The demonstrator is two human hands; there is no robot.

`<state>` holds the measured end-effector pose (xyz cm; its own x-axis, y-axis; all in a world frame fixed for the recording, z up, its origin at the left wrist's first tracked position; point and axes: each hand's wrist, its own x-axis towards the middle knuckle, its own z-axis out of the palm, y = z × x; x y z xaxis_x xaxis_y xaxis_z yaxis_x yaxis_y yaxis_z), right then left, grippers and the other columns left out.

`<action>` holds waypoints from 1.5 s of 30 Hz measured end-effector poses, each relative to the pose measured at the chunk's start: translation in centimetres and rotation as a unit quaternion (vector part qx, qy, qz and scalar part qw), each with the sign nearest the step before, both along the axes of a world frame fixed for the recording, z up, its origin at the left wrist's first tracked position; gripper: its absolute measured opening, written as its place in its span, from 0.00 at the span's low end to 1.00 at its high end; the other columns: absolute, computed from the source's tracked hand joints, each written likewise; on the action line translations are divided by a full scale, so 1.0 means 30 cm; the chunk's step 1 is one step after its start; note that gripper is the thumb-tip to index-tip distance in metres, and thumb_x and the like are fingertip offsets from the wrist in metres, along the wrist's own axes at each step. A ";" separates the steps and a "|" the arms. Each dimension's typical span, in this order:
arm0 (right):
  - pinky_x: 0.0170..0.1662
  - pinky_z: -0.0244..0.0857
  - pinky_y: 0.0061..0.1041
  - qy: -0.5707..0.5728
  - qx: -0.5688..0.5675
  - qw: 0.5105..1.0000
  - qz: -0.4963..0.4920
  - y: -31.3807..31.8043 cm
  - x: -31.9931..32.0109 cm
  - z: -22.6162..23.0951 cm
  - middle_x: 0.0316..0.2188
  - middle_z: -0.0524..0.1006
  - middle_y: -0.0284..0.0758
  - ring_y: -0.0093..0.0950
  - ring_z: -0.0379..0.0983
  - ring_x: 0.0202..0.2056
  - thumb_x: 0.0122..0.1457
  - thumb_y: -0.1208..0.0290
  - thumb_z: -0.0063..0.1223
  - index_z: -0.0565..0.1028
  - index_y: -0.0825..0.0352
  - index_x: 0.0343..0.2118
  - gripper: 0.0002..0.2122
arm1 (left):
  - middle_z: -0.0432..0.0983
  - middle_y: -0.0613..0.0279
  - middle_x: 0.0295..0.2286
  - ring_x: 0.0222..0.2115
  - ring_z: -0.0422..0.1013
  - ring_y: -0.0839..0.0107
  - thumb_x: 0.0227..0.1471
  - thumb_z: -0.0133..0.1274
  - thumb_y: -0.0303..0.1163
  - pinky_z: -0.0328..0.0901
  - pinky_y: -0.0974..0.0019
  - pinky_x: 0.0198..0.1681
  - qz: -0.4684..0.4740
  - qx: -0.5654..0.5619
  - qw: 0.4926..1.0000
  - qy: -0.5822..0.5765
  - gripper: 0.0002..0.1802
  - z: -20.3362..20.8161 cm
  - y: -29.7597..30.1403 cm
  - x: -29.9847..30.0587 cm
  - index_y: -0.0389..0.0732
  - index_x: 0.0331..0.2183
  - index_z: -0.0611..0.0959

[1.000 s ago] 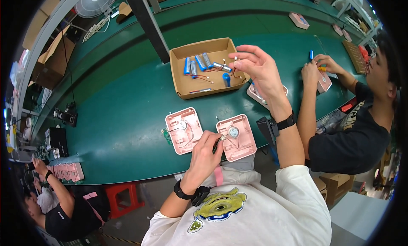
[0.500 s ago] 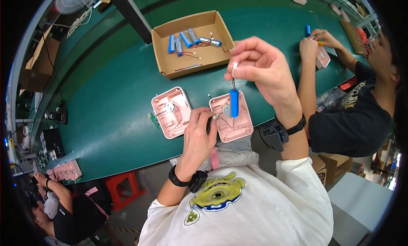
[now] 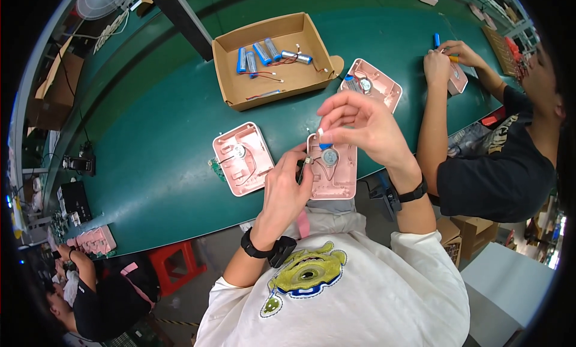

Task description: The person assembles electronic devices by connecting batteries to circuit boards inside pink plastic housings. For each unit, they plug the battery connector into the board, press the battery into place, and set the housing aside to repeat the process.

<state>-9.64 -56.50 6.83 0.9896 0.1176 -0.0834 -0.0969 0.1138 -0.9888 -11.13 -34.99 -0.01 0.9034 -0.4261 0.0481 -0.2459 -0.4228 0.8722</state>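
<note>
My left hand (image 3: pixel 288 188) is closed on the left edge of a pink plastic casing (image 3: pixel 343 190), thumb inside the wall. By its fingertips sits a small pale connector (image 3: pixel 309 160) on thin dark wires. A round silver speaker (image 3: pixel 329 158) lies within the casing. Above the casing's far end, my right hand (image 3: pixel 367 128) pinches the white plug (image 3: pixel 320 133) of a blue cylindrical battery (image 3: pixel 324 146). Most of that battery is hidden behind the fingers, so I cannot tell whether it touches the casing.
A cardboard box (image 3: pixel 231 89) of several blue batteries stands at the far side. Another open pink casing (image 3: pixel 262 152) lies to the left, over a green circuit board (image 3: pixel 216 168). A third casing (image 3: pixel 391 92) sits beyond my right hand. Co-workers sit right and far left.
My right hand has moved down and slightly left, bringing the hanging battery to the casing's far end. The third casing behind it has come into view. The held casing has turned slightly.
</note>
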 end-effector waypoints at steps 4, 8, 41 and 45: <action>0.48 0.77 0.30 -0.018 -0.115 0.993 0.024 0.033 -0.045 -0.026 0.36 0.84 0.35 0.26 0.81 0.41 0.53 0.82 0.69 0.81 0.73 0.41 0.13 | 0.80 0.44 0.44 0.29 0.78 0.54 0.56 0.57 0.19 0.73 0.56 0.32 0.007 -0.029 0.999 -0.029 0.09 -0.014 -0.008 0.001 0.30 0.40 0.80; 0.59 0.72 0.41 -0.197 -0.435 0.879 -0.003 0.070 -0.077 -0.117 0.36 0.84 0.37 0.34 0.81 0.44 0.50 0.83 0.66 0.83 0.71 0.36 0.09 | 0.77 0.54 0.37 0.26 0.74 0.72 0.55 0.60 0.18 0.66 0.69 0.21 0.046 -0.065 0.994 -0.077 0.07 -0.062 -0.013 -0.001 0.30 0.37 0.80; 0.73 0.50 0.49 -0.085 -0.343 0.929 -0.106 0.155 -0.119 -0.146 0.28 0.82 0.37 0.37 0.80 0.32 0.49 0.86 0.60 0.75 0.68 0.36 0.11 | 0.71 0.47 0.33 0.27 0.73 0.48 0.52 0.58 0.15 0.68 0.50 0.28 0.022 -0.025 0.992 -0.125 0.10 -0.069 -0.032 -0.022 0.30 0.38 0.77; 0.72 0.51 0.51 -0.164 -0.444 0.873 -0.118 0.148 -0.120 -0.153 0.35 0.83 0.37 0.37 0.80 0.40 0.50 0.84 0.62 0.75 0.69 0.37 0.11 | 0.72 0.48 0.34 0.28 0.75 0.54 0.54 0.58 0.16 0.71 0.55 0.29 -0.001 -0.028 0.999 -0.039 0.14 -0.022 -0.033 -0.010 0.29 0.43 0.78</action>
